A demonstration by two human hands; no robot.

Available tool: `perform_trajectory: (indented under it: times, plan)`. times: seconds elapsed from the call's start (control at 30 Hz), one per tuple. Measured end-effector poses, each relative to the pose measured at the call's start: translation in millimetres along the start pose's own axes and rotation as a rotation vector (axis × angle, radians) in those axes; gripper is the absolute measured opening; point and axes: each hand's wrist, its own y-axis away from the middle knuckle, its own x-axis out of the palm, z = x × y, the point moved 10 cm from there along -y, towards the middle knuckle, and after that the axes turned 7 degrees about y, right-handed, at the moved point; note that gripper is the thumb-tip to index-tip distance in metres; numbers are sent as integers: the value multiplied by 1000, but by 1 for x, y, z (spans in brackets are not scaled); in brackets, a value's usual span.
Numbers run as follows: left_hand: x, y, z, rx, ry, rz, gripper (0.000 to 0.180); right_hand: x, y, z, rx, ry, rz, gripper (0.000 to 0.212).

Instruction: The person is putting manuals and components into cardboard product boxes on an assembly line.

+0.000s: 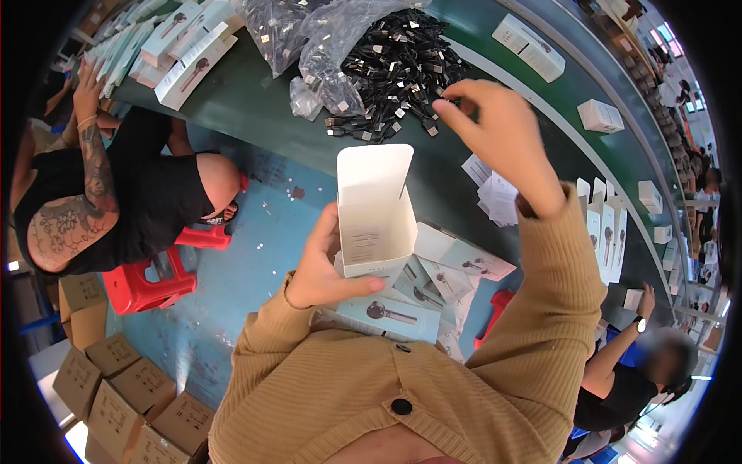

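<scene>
1. Head view: an open pale carton (pixel 376 216) is held upright by the left hand (pixel 325 267), fingers wrapped round its lower part, top flap raised; its inside cannot be seen.
2. The right hand (pixel 495 131) is stretched out to the heap of black cables (pixel 402 73) on the green surface (pixel 255 108); its fingertips are pinched together at the heap's right edge, though whether a cable is held between them cannot be told.
3. Progress is judged as early to middling for this carton: it is erected and opened, nothing is seen going in, and the flap is not yet closed; flat pale boxes (pixel 402 313) are piled in the lap beneath it, seemingly waiting.
4. Clear plastic bags (pixel 309 39) lie just left of the heap; paper leaflets (pixel 495 197) lie near the right wrist; finished boxes (pixel 529 46) lie farther along the surface.
5. Room is tight: the surface edge runs close before the carton; a seated person in black (pixel 116 201) on a red stool (pixel 151 282) is to the left; another person (pixel 641 363) sits to the right; open surface remains between carton and heap.
</scene>
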Motion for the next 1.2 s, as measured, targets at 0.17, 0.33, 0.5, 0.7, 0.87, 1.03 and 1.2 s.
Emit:
perform_trajectory:
  times: [0.17,0.33,0.5,0.7,0.87,1.03,1.2]
  plan:
    - [2,-1,-5,44,37,-19,95,99,-3,-41,77,384,225,32]
    - [-5,3,-9,91,-97,-32,95,85,1,-52,118,397,189,21]
    - [-3,-1,-2,69,-61,-52,96,6,20,-45,36,-22,0,17]
    - [11,-7,-1,108,-209,15,100,-86,74,61,-333,-286,38,17]
    - [35,-8,-5,110,-251,101,102,-64,107,107,-486,-91,148,36]
    - [48,-16,7,-82,214,-60,112,-58,160,85,-307,-281,-257,66]
    - [84,-30,20,-134,395,3,138,-17,200,22,218,-424,-130,71]
